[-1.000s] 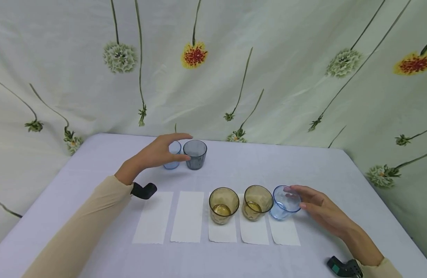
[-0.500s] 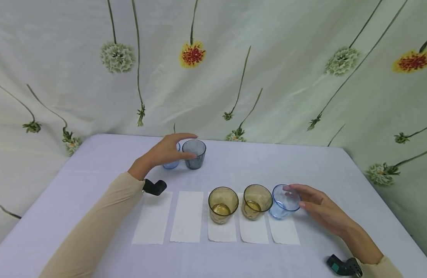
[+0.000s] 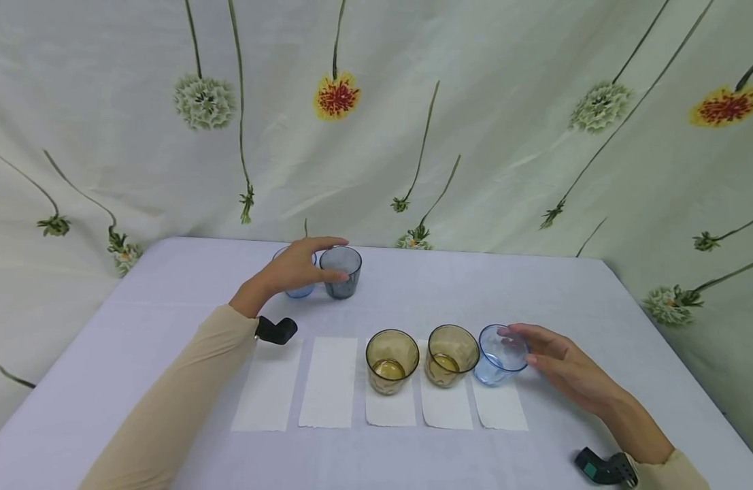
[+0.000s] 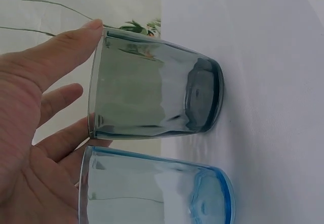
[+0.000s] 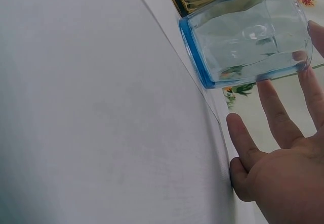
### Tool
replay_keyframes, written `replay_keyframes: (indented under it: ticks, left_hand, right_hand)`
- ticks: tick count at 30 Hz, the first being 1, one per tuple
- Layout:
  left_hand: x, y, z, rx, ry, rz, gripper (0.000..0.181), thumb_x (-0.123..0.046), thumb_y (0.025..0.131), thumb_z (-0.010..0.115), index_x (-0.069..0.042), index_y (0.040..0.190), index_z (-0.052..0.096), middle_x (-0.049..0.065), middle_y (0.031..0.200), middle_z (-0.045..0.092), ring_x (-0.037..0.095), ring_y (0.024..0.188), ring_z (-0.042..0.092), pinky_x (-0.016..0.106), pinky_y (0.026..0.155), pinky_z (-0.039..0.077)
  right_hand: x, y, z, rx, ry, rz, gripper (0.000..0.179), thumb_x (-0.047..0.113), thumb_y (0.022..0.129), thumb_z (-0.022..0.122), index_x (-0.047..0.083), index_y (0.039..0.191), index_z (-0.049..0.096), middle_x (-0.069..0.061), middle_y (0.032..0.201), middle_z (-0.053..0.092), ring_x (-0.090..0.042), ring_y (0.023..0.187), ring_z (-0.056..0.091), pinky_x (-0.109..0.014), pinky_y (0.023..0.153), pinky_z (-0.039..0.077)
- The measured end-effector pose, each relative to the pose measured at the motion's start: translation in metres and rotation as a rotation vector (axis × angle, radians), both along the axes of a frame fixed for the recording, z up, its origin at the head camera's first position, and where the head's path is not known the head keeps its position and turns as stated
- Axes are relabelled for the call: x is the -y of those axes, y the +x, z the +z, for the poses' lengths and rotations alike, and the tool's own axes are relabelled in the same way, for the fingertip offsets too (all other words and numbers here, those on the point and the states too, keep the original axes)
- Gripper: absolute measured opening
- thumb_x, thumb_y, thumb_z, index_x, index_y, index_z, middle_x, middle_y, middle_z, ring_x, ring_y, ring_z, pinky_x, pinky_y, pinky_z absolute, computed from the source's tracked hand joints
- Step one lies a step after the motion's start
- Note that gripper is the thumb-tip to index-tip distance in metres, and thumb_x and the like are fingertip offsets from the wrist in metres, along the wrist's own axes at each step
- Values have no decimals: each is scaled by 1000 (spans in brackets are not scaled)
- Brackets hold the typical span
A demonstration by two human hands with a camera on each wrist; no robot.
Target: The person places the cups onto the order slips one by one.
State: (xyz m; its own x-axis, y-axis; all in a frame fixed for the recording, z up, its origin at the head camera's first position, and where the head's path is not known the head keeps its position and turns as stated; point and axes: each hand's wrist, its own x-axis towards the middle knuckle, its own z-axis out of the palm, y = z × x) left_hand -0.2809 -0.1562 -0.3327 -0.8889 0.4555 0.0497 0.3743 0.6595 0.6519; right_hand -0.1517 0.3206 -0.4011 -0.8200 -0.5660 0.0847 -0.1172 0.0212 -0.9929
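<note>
At the back left of the table, my left hand [image 3: 290, 267] holds a grey glass tumbler [image 3: 342, 286] by its rim, thumb on the near side and fingers on the far side. A blue tumbler [image 4: 205, 196] stands close beside it, partly behind that hand in the head view. My right hand [image 3: 575, 374] holds another blue tumbler [image 3: 495, 357] near its rim, at the right end of a row. Its thumb is at the near rim and its fingertips show through the glass. Two amber tumblers [image 3: 391, 364] [image 3: 452, 354] complete this row, all upright.
Several white paper strips [image 3: 326, 388] lie side by side on the white tablecloth [image 3: 413, 463]; the three right ones are under the row of tumblers. A flower-print curtain [image 3: 498, 116] hangs behind the table. Black wrist devices [image 3: 277, 330] sit on both sleeves.
My left hand has moved right, from beside the blue tumbler to round the grey one's rim. My right hand and the front row keep their places; the head view shifts slightly.
</note>
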Motion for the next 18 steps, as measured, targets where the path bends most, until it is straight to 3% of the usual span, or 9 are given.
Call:
replay_keyframes:
  ticks: [18]
  left_hand:
    - [-3,0,-7,-27,-13,6,72,-28,86,80,-12,149,48,18,148,51,36,139,45,59,112,37]
  right_hand:
    - [0,1,-1,-9,-13,15,47,-6,103,40,-3,149,38,3,149,52,0,141,41,-12,110,32]
